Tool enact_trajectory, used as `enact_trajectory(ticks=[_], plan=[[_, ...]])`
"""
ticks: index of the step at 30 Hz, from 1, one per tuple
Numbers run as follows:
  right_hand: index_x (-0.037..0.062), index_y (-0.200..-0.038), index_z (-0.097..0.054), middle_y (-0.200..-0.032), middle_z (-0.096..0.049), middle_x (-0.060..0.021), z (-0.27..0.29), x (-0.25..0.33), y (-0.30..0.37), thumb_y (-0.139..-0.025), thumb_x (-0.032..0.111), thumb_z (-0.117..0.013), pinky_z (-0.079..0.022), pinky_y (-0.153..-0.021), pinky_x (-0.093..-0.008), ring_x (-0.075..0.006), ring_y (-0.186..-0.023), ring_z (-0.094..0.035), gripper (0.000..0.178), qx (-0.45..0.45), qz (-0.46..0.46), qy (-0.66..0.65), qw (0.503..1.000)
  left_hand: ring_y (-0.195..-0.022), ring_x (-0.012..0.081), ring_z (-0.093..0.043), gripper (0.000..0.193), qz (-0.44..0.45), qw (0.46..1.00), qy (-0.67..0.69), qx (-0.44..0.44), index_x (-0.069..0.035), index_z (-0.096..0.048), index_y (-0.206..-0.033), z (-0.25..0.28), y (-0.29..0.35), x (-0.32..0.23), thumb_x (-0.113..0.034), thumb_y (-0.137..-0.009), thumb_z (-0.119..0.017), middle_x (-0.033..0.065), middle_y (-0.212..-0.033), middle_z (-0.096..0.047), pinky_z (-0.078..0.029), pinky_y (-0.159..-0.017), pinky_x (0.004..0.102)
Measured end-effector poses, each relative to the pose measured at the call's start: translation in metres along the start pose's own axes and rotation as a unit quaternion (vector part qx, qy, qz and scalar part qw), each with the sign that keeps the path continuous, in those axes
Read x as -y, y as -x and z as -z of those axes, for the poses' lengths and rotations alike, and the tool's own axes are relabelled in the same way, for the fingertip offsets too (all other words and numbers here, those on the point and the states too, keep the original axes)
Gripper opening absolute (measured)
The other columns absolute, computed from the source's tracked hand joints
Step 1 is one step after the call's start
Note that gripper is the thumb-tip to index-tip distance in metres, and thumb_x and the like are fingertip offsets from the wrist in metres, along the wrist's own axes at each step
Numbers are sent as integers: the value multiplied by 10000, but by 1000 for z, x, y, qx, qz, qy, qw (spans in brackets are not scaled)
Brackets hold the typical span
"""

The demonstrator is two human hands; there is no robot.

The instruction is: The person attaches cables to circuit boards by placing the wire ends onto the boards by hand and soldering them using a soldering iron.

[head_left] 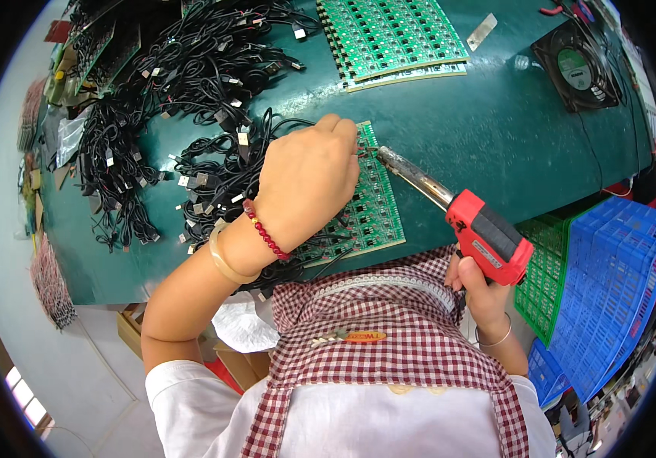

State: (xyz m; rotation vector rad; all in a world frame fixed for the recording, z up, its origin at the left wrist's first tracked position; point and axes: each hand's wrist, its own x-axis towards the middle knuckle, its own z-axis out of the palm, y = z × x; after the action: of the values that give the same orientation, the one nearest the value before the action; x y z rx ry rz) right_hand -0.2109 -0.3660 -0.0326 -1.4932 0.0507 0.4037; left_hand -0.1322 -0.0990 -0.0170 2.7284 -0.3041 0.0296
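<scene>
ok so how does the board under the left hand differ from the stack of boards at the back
The board is partly covered by the left hand; no hand covers the stack. The board lies close to the apron, the stack farther off. The board looks single, while the stack shows more than one layer. Both are green, with a repeating pattern in rows.

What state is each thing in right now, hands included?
Left hand: curled over the circuit board, fingertips hidden.
Right hand: closed around the soldering gun's handle.
Soldering gun: held, tip at the board; heat can't be told.
Circuit board: lying flat, partly covered.
Black cables: heaped, tangled.
Green boards: stacked.
Fan: running or stopped, can't tell.
</scene>
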Motion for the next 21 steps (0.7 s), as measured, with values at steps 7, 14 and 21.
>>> enact_trajectory(ticks=[7,14,21], plan=[[-14,-1064,-545,-690,-565,-51,-3,-4,-2,-871,110,-584,-419,-511,-244,-101,-563,-508,233,7,34,75,997,-634,319,-585,73,2,1000,-11,6,-36,-537,-742,1,-1,-1,-80,-748,-595,119,-742,-583,-469,-553,405],[-35,-1146,-492,-607,-537,-79,-5,1,-1,-904,211,-563,-375,-450,-238,-115,-479,-465,352,-10,59,47,997,-624,322,-583,70,6,1000,-22,6,-35,-542,-736,0,-1,-1,-83,-744,-592,125,-734,-585,-470,-546,408],[-40,-1141,-491,-610,-539,-81,-4,1,0,-903,198,-556,-376,-452,-234,-114,-476,-462,343,5,45,41,998,-627,324,-584,66,5,1000,-14,8,-37,-553,-732,1,-2,0,-89,-751,-589,119,-750,-591,-470,-545,407]])
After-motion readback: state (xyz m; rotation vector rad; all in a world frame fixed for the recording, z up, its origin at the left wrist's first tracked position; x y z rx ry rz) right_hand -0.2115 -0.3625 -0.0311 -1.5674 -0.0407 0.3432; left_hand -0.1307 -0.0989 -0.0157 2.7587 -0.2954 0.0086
